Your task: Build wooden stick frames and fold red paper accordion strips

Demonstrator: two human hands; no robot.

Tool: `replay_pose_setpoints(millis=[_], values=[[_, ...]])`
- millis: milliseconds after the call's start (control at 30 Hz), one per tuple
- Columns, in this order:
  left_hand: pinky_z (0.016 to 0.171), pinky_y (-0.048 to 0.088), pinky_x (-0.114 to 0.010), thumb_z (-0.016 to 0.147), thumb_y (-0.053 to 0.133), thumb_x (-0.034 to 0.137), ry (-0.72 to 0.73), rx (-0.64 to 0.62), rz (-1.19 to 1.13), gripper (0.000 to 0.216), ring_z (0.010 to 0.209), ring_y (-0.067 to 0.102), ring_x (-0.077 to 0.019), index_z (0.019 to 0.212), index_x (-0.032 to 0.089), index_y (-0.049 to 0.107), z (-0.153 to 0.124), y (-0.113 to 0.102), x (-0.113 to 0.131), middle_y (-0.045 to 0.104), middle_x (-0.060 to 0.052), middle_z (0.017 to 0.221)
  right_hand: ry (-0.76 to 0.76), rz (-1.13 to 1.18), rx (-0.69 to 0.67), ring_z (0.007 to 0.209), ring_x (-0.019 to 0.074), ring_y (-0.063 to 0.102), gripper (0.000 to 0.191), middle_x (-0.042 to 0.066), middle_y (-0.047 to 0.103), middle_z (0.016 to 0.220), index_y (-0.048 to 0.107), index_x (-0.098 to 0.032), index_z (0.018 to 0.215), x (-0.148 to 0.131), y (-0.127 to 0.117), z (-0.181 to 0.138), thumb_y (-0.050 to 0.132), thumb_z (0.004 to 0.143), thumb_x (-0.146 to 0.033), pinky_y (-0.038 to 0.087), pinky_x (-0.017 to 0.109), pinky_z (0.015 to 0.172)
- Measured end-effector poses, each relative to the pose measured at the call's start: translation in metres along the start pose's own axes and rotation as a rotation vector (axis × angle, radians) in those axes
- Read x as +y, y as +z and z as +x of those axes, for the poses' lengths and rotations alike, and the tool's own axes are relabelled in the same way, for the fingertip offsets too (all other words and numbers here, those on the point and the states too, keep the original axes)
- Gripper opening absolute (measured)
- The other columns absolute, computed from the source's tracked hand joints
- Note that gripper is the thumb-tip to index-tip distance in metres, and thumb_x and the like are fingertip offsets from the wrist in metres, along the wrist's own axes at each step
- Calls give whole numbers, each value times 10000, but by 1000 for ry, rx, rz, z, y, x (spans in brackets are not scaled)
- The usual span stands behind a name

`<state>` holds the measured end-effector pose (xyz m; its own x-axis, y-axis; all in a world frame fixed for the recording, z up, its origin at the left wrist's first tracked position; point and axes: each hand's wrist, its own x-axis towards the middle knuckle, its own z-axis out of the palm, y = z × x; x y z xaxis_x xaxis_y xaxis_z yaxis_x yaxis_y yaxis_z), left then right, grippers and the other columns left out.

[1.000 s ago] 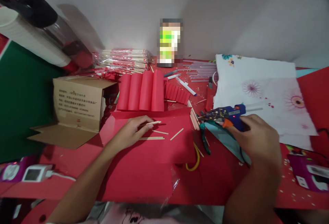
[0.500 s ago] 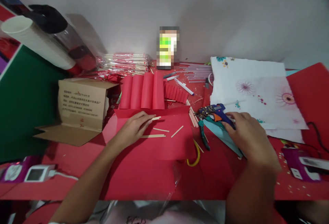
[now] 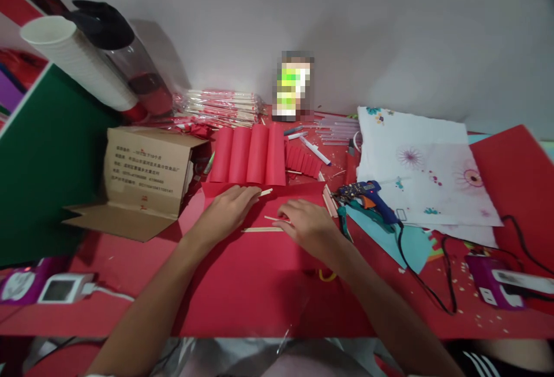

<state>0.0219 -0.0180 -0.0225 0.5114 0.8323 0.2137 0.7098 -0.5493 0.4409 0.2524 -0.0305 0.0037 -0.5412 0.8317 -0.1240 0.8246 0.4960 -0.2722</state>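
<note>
Sticks are being laid on the red sheet: left hand pins one stick under flat fingers, right hand (fingers curled, grasp unclear) reaches another stick, needing careful alignment.

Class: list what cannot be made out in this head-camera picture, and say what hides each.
1. Carton by the wall, head view: pixelated.
2. Print on the box: too small.
3. Stick under the left hand: mostly covered.
4. Yellow loop: behind the right hand's wrist.

Both hands lie forward, fingers seemingly loose.
</note>
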Motion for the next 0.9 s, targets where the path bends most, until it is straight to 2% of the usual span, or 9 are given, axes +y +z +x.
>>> replay_pose_setpoints(millis=[167,300,400,500,600,733,900], values=[[833,514,-318,1048,416,240,-8,-11,48,207,926,641,-200,1160,187,582,-2,1,-1,693,-74,1031,-4,-30,-98,927,221,644,110,79,712,1002,662,-182,953,-1,5,11,596,972,-268,387,308,717],[831,515,-303,1023,458,187,21,-34,52,192,959,630,-193,1173,206,576,-4,3,1,658,-62,1051,15,-52,-68,912,223,643,137,102,712,975,656,-170,942,0,2,6,538,985,-227,388,309,704],[789,518,-277,1009,477,169,13,-72,60,196,942,630,-179,1171,213,577,-4,2,3,625,-55,1077,30,84,-50,825,188,649,160,64,720,882,653,-186,878,4,-7,-1,544,977,-249,407,293,712],[764,518,-264,992,498,150,32,-109,70,229,928,629,-171,1197,216,576,-3,4,5,611,-52,1082,191,326,-84,690,144,646,179,5,721,760,661,-208,819,9,-19,-5,576,946,-301,422,263,663],[814,521,-282,987,499,138,63,-103,61,249,955,620,-175,1214,201,578,-2,10,5,614,-62,1078,316,506,-109,656,132,658,139,-7,729,728,669,-208,804,12,-23,-2,609,890,-301,446,242,637],[833,515,-318,979,514,139,84,-44,86,248,940,599,-195,1211,176,593,-1,19,4,629,-76,1050,341,576,-71,659,136,668,101,8,735,740,659,-199,806,14,-16,4,610,858,-270,468,241,629],[818,496,-338,973,518,141,98,-20,123,230,898,578,-206,1173,171,628,2,21,6,646,-84,1014,356,537,-31,657,144,667,72,6,731,731,651,-201,817,15,-5,7,609,847,-252,456,255,619]])
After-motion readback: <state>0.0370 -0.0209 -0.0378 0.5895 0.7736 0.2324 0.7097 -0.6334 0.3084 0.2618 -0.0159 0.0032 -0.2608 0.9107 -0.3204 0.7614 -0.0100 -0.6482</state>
